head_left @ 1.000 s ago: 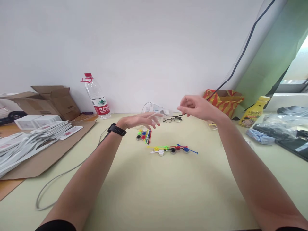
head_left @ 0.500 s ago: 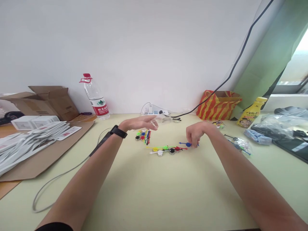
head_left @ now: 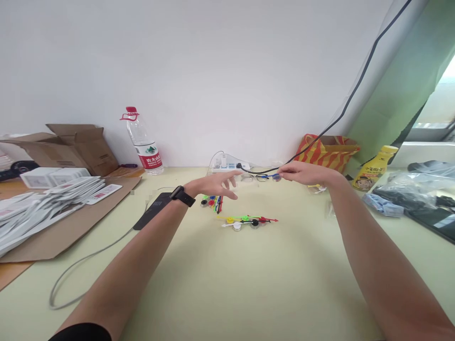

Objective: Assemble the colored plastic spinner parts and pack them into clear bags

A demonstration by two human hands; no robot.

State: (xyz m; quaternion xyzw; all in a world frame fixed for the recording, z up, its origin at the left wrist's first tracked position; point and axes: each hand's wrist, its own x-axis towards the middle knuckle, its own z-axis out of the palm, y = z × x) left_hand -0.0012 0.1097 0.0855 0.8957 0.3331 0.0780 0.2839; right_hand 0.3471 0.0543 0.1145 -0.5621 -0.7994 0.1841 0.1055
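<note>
My right hand (head_left: 302,172) pinches one end of a blue arrow spinner (head_left: 276,177), lifted off the table. My left hand (head_left: 215,183) hovers palm down with its fingers apart and holds nothing. Under and beside it lies a group of small coloured discs (head_left: 211,202) with several coloured arrows (head_left: 218,204), partly covered by the hand. Closer to me, a row of arrow spinners lies on the table: a yellow one (head_left: 230,220), a green one (head_left: 245,218), a white one (head_left: 236,226), a black one (head_left: 254,223) and a red one (head_left: 263,219).
Eyeglasses (head_left: 254,178) and a power strip (head_left: 224,163) lie near the wall. To the left are a phone (head_left: 152,211) with a cable, a water bottle (head_left: 150,154) and white tags (head_left: 67,194) on cardboard. On the right stand a striped bag (head_left: 320,154) and yellow bottle (head_left: 375,168).
My right hand has raised the blue arrow spinner up and away from the row. My left hand has shifted slightly right, its fingers more spread.
</note>
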